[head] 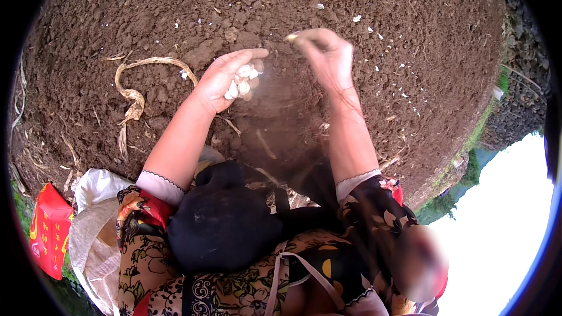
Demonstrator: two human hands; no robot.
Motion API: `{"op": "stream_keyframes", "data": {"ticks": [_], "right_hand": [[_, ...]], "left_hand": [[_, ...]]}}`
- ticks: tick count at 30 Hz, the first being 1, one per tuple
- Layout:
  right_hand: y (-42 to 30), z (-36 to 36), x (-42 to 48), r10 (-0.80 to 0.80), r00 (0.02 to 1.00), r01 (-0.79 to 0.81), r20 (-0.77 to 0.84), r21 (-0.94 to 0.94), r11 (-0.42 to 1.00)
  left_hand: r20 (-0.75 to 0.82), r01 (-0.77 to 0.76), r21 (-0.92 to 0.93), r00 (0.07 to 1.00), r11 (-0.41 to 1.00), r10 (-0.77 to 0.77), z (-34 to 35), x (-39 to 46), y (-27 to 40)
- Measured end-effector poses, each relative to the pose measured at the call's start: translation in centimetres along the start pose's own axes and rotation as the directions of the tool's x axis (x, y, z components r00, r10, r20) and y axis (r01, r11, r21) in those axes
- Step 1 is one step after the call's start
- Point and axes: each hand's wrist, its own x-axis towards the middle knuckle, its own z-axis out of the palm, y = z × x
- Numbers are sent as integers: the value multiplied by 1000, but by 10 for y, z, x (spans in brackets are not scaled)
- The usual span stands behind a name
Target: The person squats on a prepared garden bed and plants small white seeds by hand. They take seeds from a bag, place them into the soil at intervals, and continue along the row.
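Several white garlic cloves (237,89) rest in my left hand (225,74), which is cupped with the fingers curled around them above brown loose soil (272,4). Up and to the right, my right hand (326,52) is blurred. Its thumb and fingers pinch a small pale piece (293,36) that looks like a garlic clove. The two hands are apart, both over the ground, and part of the soil between them looks hazy.
A twisted dry stalk (131,92) lies on the soil left of my left hand. White bits (356,18) are scattered at right. At lower left are a woven sack (94,228) and a red packet (52,230) bearing writing. Rough stones (518,101) edge the far right.
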Motion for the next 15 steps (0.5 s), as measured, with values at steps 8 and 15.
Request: {"op": "stream_keyframes", "data": {"ticks": [8,15], "right_hand": [[71,-8,25,52,984,-115,-169,-386,915],[77,10,26,28,995,-71,-94,-494,866]], "left_hand": [[-26,-4,19,1000,1000,4,-1,1,-2],[-65,-1,24,998,1000,2,1,1,-3]]}}
